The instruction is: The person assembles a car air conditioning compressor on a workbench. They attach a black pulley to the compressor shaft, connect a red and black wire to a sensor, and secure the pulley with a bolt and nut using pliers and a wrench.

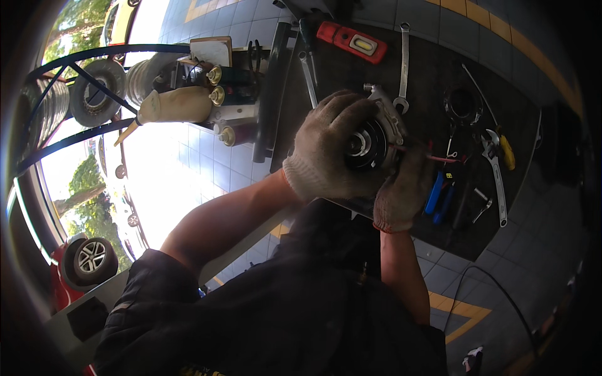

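Both my hands wear off-white knitted gloves. My left hand [329, 147] is wrapped over a metal car part with a round black pulley [365, 147], which looks like an air-conditioning compressor. Its grey metal housing [390, 116] shows beyond my fingers, above the dark worktable [370, 75]. My right hand [404, 188] is at the part's near right side, with curled, somewhat blurred fingers. A thin red piece [442, 159] sticks out to the right of those fingers; I cannot make out what it is. Blue-handled tools [434, 193] lie just right of that hand.
A red work light [351, 42] and a combination wrench [404, 69] lie at the table's far side. On the right are a black ring [463, 106], a yellow-handled screwdriver [506, 150] and an adjustable wrench [496, 178]. Spray cans [235, 94] and a spouted bottle [179, 105] stand left.
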`<state>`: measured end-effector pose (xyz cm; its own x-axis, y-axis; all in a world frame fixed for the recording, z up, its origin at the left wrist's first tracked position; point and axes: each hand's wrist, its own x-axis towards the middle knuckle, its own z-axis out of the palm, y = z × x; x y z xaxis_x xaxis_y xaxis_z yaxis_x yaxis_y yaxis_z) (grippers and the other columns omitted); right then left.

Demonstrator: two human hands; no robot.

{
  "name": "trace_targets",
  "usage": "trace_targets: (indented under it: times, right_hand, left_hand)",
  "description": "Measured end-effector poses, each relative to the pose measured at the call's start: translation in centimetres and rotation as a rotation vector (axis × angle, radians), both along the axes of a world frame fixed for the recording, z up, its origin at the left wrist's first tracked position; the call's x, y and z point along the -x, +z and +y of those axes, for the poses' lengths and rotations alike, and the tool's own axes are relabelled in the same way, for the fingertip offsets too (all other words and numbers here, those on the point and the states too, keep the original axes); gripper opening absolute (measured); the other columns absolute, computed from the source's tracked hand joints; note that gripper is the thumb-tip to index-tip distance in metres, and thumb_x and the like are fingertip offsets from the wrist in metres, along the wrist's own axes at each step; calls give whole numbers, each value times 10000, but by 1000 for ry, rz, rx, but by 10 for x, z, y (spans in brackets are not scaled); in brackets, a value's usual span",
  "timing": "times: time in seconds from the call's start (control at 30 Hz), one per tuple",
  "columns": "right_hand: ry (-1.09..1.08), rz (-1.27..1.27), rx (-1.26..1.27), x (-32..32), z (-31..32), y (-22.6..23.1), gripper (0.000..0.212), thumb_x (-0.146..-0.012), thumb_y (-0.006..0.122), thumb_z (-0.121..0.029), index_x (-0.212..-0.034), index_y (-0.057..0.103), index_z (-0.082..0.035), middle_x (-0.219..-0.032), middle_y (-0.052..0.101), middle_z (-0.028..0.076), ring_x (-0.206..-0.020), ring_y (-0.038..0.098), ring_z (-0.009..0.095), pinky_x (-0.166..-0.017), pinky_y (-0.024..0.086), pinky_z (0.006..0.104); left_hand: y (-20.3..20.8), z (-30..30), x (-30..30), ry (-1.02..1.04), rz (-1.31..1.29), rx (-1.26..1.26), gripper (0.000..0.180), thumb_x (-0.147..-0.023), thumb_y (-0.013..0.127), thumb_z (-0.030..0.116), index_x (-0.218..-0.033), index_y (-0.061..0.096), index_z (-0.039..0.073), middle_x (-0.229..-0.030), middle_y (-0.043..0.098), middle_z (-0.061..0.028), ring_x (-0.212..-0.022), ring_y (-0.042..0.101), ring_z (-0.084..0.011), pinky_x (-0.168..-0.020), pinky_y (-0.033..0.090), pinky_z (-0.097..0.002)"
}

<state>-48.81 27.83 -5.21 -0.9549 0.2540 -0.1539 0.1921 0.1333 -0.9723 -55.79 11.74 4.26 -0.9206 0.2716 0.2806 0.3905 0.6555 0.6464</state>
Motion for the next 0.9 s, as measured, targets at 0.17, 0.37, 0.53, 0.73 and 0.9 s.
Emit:
trace_targets:
  times: [0.17,0.37,0.53,0.73,0.9]
  right_hand:
    - [148,260,-563,-1,4,-5,331,-1168,636,-82,-1479,658,29,-1406,678,302,-1216,734,493,-1019,628,547]
    - [-66,58,652,7,-9,35,480,-1146,753,-272,-1505,659,31,-1455,711,145,-1315,711,274,-1122,573,418]
    - [-34,-21,699,19,-18,65,664,-1096,812,-261,-1637,563,34,-1586,652,149,-1435,662,254,-1223,543,411]
    - [-71,-41,521,21,-28,47,722,-1113,777,-363,-1668,531,28,-1611,631,169,-1447,656,269,-1219,552,429]
    - [-51,-95,479,14,-26,38,749,-1103,780,-483,-1629,561,2,-1468,706,159,-1159,770,176,-674,598,267]
  left_hand:
    - [-2,-8,1,-43,70,14,808,-697,1020,322,-1388,748,1,-1352,779,-282,-1288,779,-506,-1072,663,-585]
    - [3,-15,1,-83,25,81,838,-759,1009,339,-1444,699,-31,-1418,738,-294,-1302,765,-485,-1061,659,-523]
    - [13,-46,-1,-139,-210,-99,824,-944,830,416,-1593,636,-53,-1606,637,-333,-1459,684,-497,-1213,580,-542]
    - [-11,-50,-17,74,-512,-399,556,-1183,553,297,-1650,614,2,-1629,637,-278,-1453,690,-469,-1216,576,-501]
    - [-30,-48,-22,102,-581,-473,525,-1185,569,315,-1636,645,57,-1614,657,-268,-1451,686,-474,-1214,576,-529]
